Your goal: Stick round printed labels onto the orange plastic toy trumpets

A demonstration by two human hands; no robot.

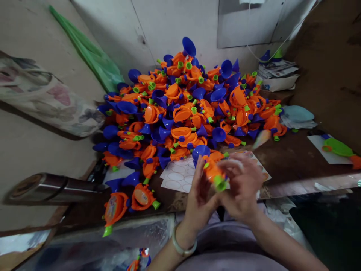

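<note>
In front of my body, both hands hold one orange toy trumpet (212,171) with a green mouthpiece toward me and a blue bell. My left hand (197,199), with a pale bangle on the wrist, has its fingers closed around the trumpet's left side. On the other side, my right hand (244,184) is curled against it, blurred by motion; a pale curved edge shows at its fingers, too smeared to name. Under the hands lie white sheets (176,176) with printed circles. Two toy trumpets with round pictured stickers (115,209) lie at the table's front left.
A big heap of toy trumpets (183,113) fills the table's back. A steel flask (53,190) lies left. To the right are a light blue dish (298,113), stacked papers (278,75) and a green-and-orange toy (338,146). A plastic bag (152,241) with trumpets is below the edge.
</note>
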